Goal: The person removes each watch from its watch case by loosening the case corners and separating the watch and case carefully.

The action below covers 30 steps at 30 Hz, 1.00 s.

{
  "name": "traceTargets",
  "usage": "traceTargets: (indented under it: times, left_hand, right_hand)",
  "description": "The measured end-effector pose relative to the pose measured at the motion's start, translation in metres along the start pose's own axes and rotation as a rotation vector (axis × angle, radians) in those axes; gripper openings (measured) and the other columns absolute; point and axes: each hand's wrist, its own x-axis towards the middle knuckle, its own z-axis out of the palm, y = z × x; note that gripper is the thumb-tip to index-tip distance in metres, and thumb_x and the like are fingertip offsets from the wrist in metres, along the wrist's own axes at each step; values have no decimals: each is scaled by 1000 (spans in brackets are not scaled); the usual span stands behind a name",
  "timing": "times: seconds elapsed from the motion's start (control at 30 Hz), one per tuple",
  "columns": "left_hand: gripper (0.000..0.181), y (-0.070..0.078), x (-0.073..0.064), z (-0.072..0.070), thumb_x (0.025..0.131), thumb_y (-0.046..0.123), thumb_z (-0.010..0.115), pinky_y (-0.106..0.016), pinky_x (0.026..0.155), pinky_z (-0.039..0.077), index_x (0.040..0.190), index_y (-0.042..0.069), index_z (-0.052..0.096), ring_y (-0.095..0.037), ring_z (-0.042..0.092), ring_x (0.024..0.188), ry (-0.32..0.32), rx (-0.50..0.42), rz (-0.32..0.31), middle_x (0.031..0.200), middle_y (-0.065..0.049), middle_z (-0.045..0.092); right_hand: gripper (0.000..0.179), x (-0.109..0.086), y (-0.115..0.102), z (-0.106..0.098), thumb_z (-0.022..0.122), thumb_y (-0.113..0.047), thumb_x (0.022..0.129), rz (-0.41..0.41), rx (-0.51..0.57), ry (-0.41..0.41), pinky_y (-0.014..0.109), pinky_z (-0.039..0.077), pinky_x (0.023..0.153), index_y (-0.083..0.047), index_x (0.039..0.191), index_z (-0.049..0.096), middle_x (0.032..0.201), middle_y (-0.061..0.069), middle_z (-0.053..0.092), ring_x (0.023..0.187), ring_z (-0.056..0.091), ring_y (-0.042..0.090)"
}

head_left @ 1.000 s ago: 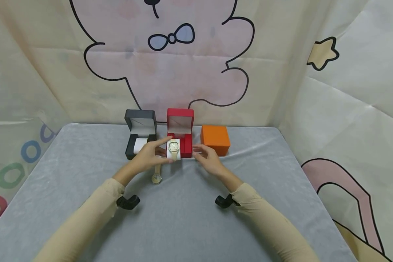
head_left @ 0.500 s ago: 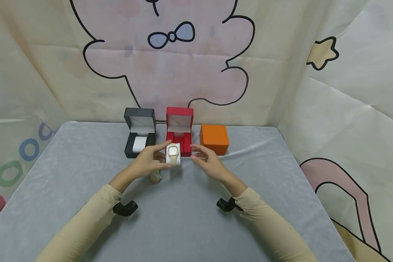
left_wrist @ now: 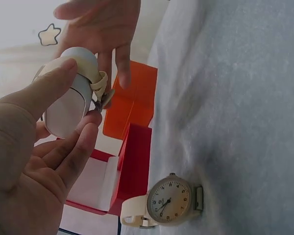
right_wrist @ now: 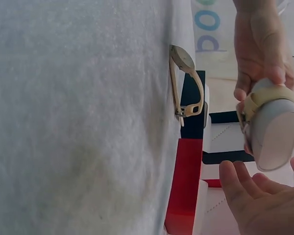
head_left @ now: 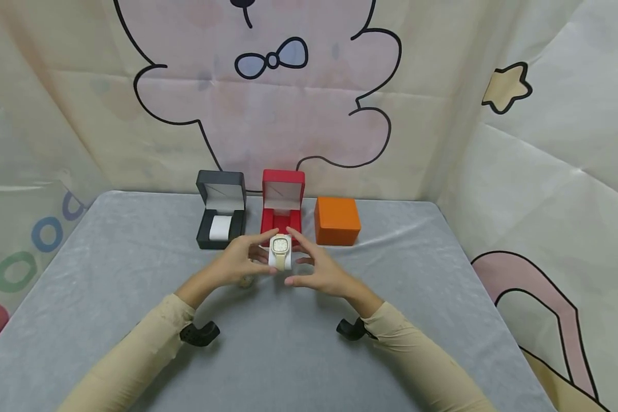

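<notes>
A square-faced cream watch (head_left: 280, 246) is strapped round a white watch pillow (left_wrist: 63, 115). My left hand (head_left: 237, 262) grips the pillow by one end, thumb on one side and fingers on the other, above the table in front of the red box. Close by the pillow's other end is my right hand (head_left: 325, 273), fingers spread and thumb apart; in the right wrist view a gap shows between its fingertips (right_wrist: 227, 169) and the pillow. A second watch, round-faced with a cream strap (left_wrist: 169, 200), lies on the table, mostly hidden behind my left hand in the head view.
An open red watch box (head_left: 284, 177) stands at the back, its cushion slot bare. To its left is an open dark grey box (head_left: 204, 233) with a white pillow (head_left: 220, 228) inside. A closed orange box (head_left: 337, 220) sits on the right. Grey cloth (head_left: 273, 349) covers the table.
My left hand has drawn the pillow with its watch away from the red box, towards me and slightly right. My right hand has moved in from the right, close to the pillow.
</notes>
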Motion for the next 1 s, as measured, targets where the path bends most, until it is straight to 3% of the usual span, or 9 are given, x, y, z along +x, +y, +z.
traceTargets:
  times: [0.3, 0.63, 0.87, 1.0]
  left_hand:
    - [91, 2, -1, 6, 77, 13, 88, -31, 88, 61, 155, 11, 41, -18, 72, 95, -22, 18, 6, 140, -14, 62]
    - [88, 1, -2, 7, 76, 13, 89, -29, 85, 61, 153, 13, 46, -18, 73, 94, -14, -3, 12, 131, -14, 66]
    - [89, 3, -3, 8, 75, 14, 89, -28, 84, 61, 152, 5, 45, -17, 73, 95, -8, -39, 4, 141, -17, 61]
    - [88, 3, -3, 8, 75, 15, 89, -27, 82, 61, 151, 4, 45, -17, 74, 94, -1, -43, 6, 139, -18, 63]
  right_hand:
    - [100, 2, 1, 7, 85, -19, 82, -5, -37, 27, 45, 51, 107, -22, 162, 25, 164, 1, 35, 135, 51, 27]
    - [93, 4, 2, 12, 84, 0, 78, -21, -22, 93, 51, 51, 103, -10, 157, 36, 156, 13, 45, 125, 52, 29]
    - [86, 4, 4, 13, 85, 0, 77, -36, -20, 131, 47, 54, 99, -11, 151, 44, 144, 12, 55, 119, 54, 23]
    - [83, 4, 5, 13, 86, -4, 78, -49, -26, 131, 48, 53, 99, -15, 150, 46, 145, 8, 55, 122, 54, 23]
